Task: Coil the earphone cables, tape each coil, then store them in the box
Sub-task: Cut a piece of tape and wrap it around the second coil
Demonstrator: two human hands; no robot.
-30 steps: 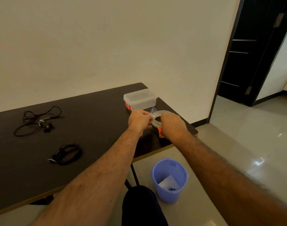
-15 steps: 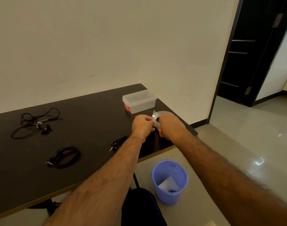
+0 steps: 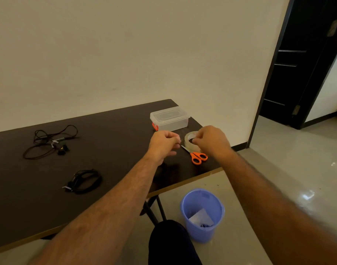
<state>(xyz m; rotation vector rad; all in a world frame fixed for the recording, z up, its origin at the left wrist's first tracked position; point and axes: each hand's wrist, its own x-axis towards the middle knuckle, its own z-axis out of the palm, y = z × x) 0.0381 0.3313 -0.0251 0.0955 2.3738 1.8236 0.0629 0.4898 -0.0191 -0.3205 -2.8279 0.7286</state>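
Your left hand is curled, pinching something small and pale at its fingertips; what it is cannot be told. Your right hand is curled over the clear roll of tape, though whether it grips it is unclear. Orange-handled scissors lie beside the roll. The lidded clear plastic box stands behind. One coiled black earphone cable and one loose tangled black cable lie on the dark table.

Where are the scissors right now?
In the head view, the orange-handled scissors lie on the table near its right front edge, just in front of the tape roll, between the two hands.
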